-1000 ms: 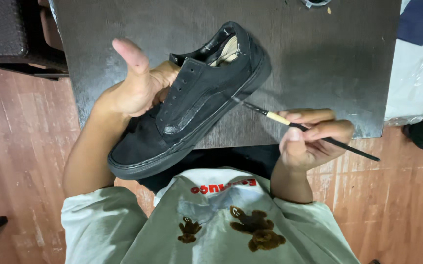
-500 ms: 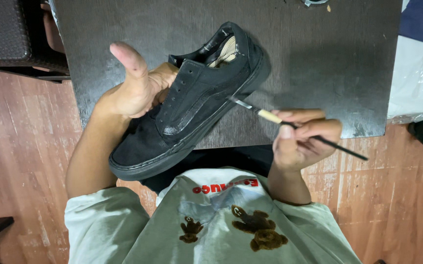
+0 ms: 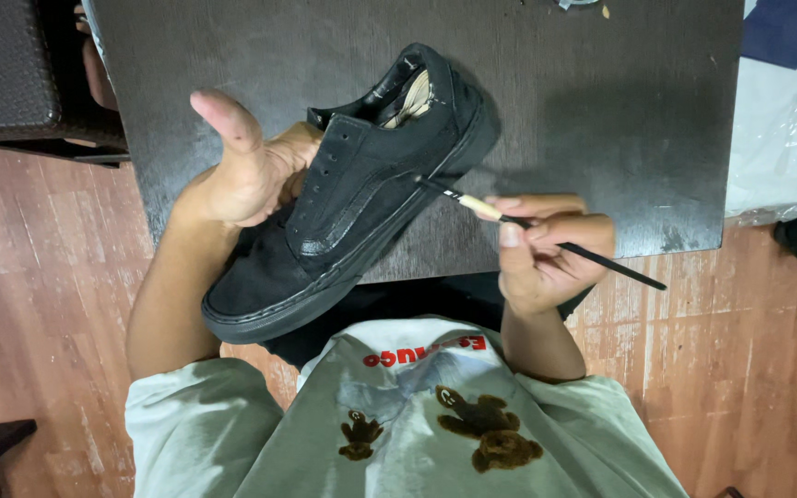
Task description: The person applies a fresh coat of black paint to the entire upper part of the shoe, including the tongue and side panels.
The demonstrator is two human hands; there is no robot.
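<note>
The black low-top canvas shoe with a black rubber sole [image 3: 343, 207] is held up at a slant over the near edge of the dark wooden table [image 3: 601, 120], toe toward the person's chest, heel out over the tabletop. The left hand [image 3: 246, 171] cradles it from the far side, thumb standing free and fingers hidden behind the upper, so how tightly they close I cannot tell. The right hand [image 3: 546, 254] pinches a thin brush with a pale ferrule and long black handle [image 3: 546, 231] like a pen, its tip touching the sole's edge near the heel. The shoe looks light, the canvas soft and yielding, the sole stiff enough to steady; the waist or the inside of the collar seems the surest place to grip. Compared with a second ago, the shoe sits much the same, while the right hand has drawn a little closer to it, the brush lying nearer along the sidewall.
</note>
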